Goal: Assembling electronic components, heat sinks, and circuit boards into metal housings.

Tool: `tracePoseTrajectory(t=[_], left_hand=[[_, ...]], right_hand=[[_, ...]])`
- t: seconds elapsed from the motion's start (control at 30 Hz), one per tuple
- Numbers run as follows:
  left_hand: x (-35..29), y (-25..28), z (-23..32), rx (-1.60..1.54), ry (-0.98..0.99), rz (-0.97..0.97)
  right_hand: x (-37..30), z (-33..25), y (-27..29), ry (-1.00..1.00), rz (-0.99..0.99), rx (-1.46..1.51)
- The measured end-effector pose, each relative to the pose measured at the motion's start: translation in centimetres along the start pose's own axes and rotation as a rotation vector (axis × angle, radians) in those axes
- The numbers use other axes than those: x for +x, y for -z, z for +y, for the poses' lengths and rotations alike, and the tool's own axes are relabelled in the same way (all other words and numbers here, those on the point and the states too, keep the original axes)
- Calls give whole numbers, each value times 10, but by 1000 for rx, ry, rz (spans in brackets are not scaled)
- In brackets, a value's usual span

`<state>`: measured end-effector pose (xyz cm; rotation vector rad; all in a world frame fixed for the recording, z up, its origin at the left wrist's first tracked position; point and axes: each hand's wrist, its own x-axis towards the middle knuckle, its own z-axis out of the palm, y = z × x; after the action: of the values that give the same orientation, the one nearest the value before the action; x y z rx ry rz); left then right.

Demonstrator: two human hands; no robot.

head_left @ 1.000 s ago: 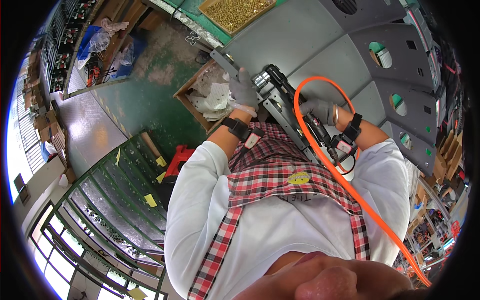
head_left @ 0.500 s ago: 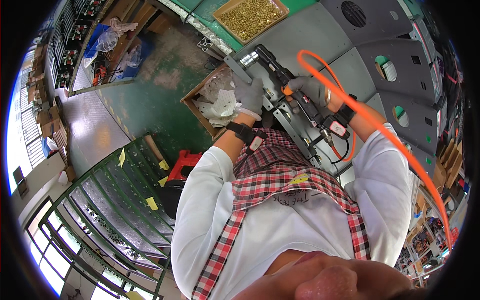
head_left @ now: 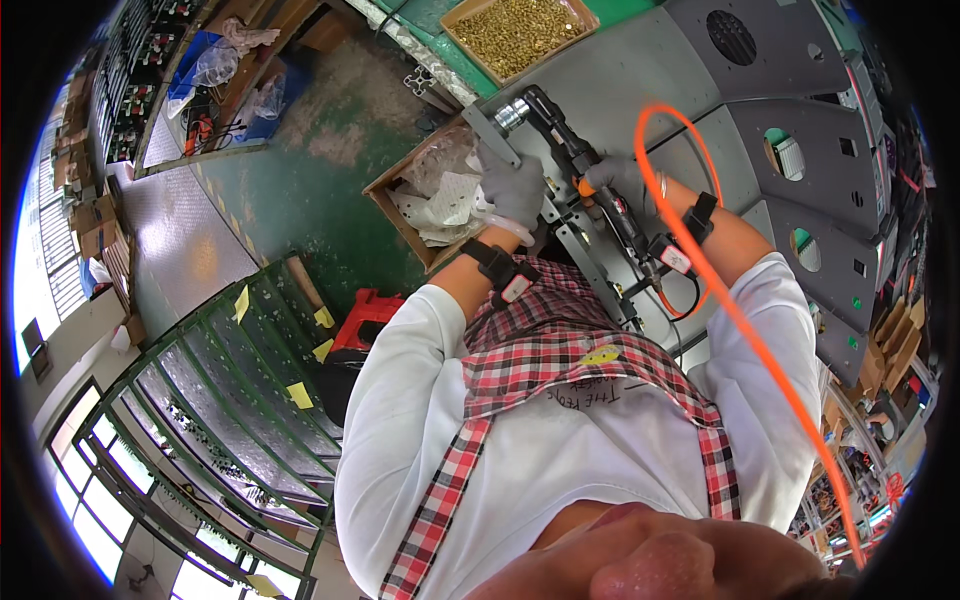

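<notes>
My right hand (head_left: 618, 176), in a grey glove, is wrapped round a black air ratchet wrench (head_left: 628, 228) with an orange part by the thumb. The wrench slants up and left; the silver socket (head_left: 511, 114) at its head meets the end of a flat grey metal bracket (head_left: 492, 137). Closed on that bracket, just below the socket, is my gloved left hand (head_left: 512, 187). Its fingertips are partly hidden. More metal bars (head_left: 585, 258) with bolts lie between my hands and the checked apron. An orange air hose (head_left: 745, 340) loops up past my right forearm.
A cardboard tray of small brass-coloured fasteners (head_left: 520, 42) sits at the bench's far edge. Left of my left hand is a cardboard box (head_left: 405, 225) with plastic bags and paper. Dark grey panels with cut-outs (head_left: 800, 150) stand at the right. A green rack (head_left: 215, 370) is at lower left.
The whole view has shifted slightly, and the hose loop has swung to the right. Both hands keep their grip, with the socket still at the bracket's end.
</notes>
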<state>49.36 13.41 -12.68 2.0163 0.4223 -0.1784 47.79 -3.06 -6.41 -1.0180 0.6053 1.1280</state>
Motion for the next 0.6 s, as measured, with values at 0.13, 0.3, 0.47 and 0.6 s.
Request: tracePoseTrajectory(t=[0.13, 0.3, 0.47, 0.6], left_hand=[[5, -1, -4, 51, 19, -15], [-5, 28, -25, -50, -220, -189], [-73, 43, -32, -316, 139, -578], [-105, 30, -23, -123, 178, -925]], right_hand=[[-3, -2, 2, 69, 95, -96], [-45, 2, 5, 136, 91, 17], [-118, 46, 20, 186, 112, -68], [-114, 90, 26, -89, 156, -77]])
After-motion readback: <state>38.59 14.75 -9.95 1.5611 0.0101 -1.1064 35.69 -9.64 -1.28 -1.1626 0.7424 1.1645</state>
